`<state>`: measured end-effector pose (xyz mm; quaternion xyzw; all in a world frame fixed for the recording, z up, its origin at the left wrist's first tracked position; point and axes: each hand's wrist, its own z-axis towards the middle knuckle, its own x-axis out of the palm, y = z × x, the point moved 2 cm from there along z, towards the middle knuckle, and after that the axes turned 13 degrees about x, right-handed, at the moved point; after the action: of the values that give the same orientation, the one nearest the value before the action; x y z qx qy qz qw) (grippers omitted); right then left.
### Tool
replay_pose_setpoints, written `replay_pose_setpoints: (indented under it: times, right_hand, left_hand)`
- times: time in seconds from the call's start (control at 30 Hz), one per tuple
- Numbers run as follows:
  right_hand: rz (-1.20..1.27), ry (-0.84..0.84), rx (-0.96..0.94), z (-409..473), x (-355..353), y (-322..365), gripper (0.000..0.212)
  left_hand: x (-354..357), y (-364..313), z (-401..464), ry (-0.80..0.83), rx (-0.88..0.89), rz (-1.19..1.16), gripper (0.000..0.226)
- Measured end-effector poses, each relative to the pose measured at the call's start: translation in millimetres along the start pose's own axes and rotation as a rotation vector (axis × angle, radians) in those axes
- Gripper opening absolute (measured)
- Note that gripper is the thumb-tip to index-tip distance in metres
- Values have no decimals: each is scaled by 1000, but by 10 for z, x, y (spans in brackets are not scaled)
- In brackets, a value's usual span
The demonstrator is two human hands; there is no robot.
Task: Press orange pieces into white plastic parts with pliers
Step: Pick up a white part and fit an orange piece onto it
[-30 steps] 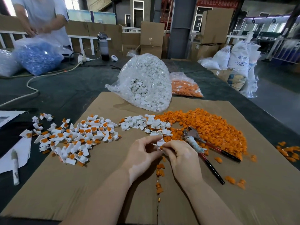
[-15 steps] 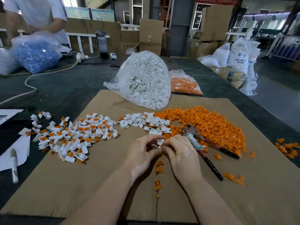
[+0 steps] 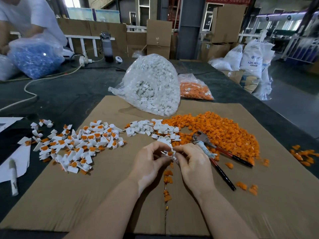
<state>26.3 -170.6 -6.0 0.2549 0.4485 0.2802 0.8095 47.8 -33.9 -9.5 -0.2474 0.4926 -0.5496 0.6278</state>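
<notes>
Over the cardboard sheet (image 3: 259,195), my left hand (image 3: 148,161) and my right hand (image 3: 191,163) together pinch one white plastic part (image 3: 170,153) with an orange piece showing in it. The pliers (image 3: 222,157), with red and black handles, lie on the cardboard just right of my right hand, untouched. A heap of loose orange pieces (image 3: 222,130) spreads behind the pliers. A small pile of empty white parts (image 3: 151,129) lies ahead of my hands. Assembled white-and-orange parts (image 3: 77,145) are heaped at the left.
A clear bag of white parts (image 3: 151,87) and a bag of orange pieces (image 3: 195,90) stand behind the cardboard. A marker (image 3: 13,176) on white paper lies at the left. Another person handles a bag of blue parts (image 3: 34,59) at far left. Stray orange pieces (image 3: 303,155) lie at right.
My hands stay together on the same white part, fingers shifting slightly around it. The pliers have not moved.
</notes>
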Motion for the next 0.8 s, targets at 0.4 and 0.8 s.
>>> replay_pose_setpoints:
  times: [0.4, 0.8]
  right_hand:
    - [-88, -1, -92, -16, 13, 36, 7]
    - [-102, -224, 335, 30, -12, -162, 11]
  left_hand:
    - [31, 15, -5, 37, 18, 117, 28]
    - [-435, 238, 88, -208, -238, 666, 25]
